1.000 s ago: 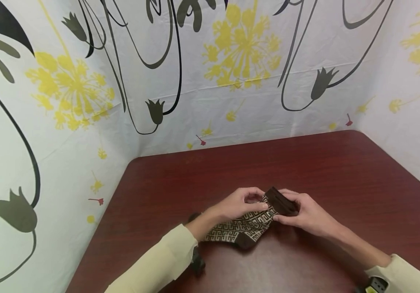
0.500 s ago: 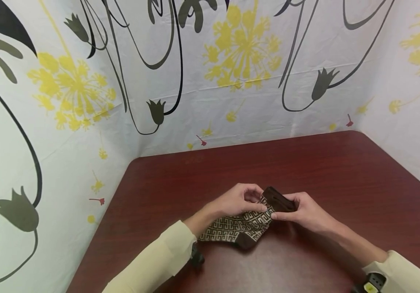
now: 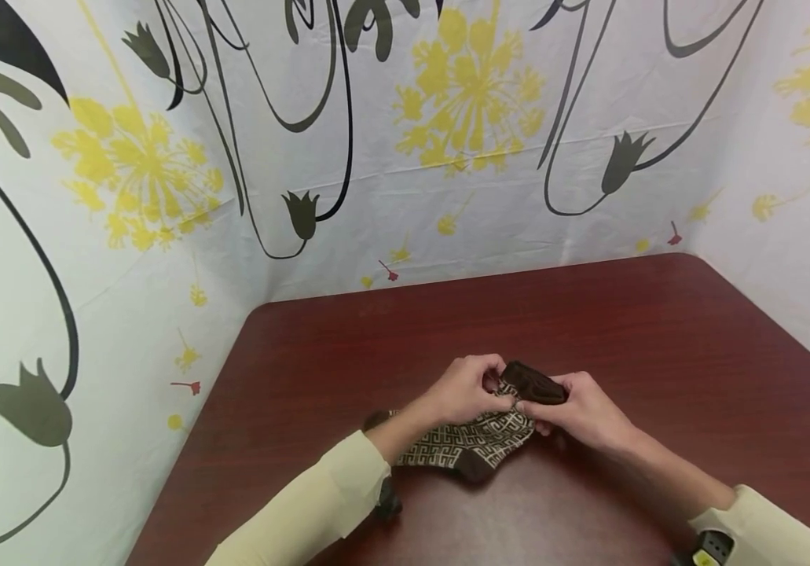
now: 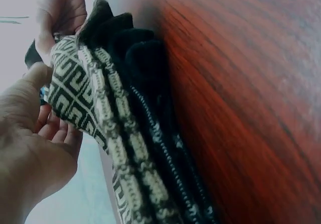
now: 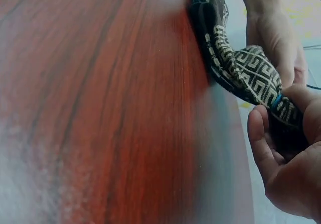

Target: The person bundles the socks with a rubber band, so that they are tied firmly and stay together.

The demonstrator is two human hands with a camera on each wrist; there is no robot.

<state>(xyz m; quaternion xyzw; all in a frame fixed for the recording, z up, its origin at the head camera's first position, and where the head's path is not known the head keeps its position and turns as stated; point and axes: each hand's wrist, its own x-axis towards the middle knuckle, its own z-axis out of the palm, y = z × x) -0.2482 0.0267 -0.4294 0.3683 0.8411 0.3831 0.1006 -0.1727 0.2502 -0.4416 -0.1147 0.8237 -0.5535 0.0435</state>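
Observation:
A pair of brown-and-cream patterned socks [image 3: 440, 450] lies on the table, its cuff end lifted. Dark heels [image 4: 145, 53] show as stacked layers in the left wrist view. My left hand [image 3: 464, 391] pinches the patterned leg just below the dark brown cuff [image 3: 535, 384]. From the other side, my right hand [image 3: 591, 413] grips the folded cuff, thumb on the near face. In the right wrist view a small blue bit [image 5: 277, 101] shows on the leg by the right thumb; what it is I cannot tell. My left forearm partly covers the toe end.
The reddish-brown table [image 3: 390, 338] extends behind and to both sides of the hands. Flower-printed white cloth [image 3: 376, 173] hangs along its back and sides. A dark device [image 3: 388, 501] sits at the left wrist, another [image 3: 712, 546] at the right.
The cuff has shifted slightly left and is folded over more, its opening less visible. My right hand has moved left, closer to the left hand, with its thumb now near the left fingertips.

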